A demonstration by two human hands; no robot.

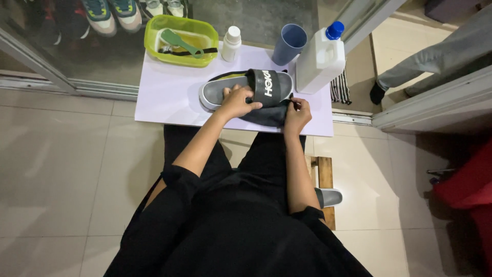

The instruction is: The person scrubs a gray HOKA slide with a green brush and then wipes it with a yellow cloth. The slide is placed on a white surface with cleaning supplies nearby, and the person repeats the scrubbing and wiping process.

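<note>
Two hands work one grey slide sandal (pixel 225 91) lying mid-board: left hand (pixel 237 101) curled over its footbed, right hand (pixel 296 114) pinching the dark cloth (pixel 266 115) under it. Wiping looks underway; next, steady pressure. Behind the sandal sits a green tub (pixel 154 31).

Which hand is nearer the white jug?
Right. The right hand is at the slide's strap end, just below the white jug. The left hand rests on the slide's footbed, farther left of the jug.
</note>
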